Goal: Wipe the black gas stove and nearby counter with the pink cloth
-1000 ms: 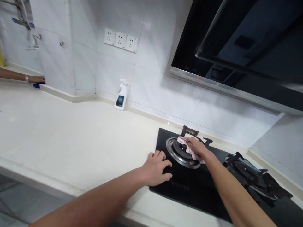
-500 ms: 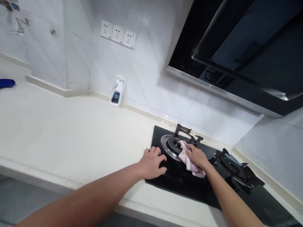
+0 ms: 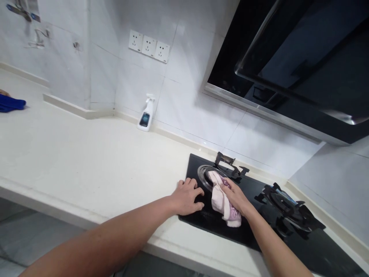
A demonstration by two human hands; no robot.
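A black glass gas hob (image 3: 253, 234) is set into the white counter (image 3: 86, 161). My right hand (image 3: 235, 196) is closed on a pink and white cloth (image 3: 220, 202) and presses it on the left burner (image 3: 206, 173), covering much of the ring. My left hand (image 3: 187, 198) rests on the hob's left front corner, fingers curled down flat on the glass, holding nothing. A black pan support (image 3: 230, 167) sits behind the left burner.
The right burner with its black grate (image 3: 288, 211) lies further right. A white spray bottle (image 3: 145, 115) stands against the tiled wall. A dark range hood (image 3: 288, 57) hangs overhead. A blue cloth (image 3: 10, 104) lies at the far left. Wall sockets (image 3: 148, 46) are above the counter.
My right hand has dragged the cloth from the back of the left burner toward its front right. The left hand stays put. Another person's arm at the far left is gone from view.
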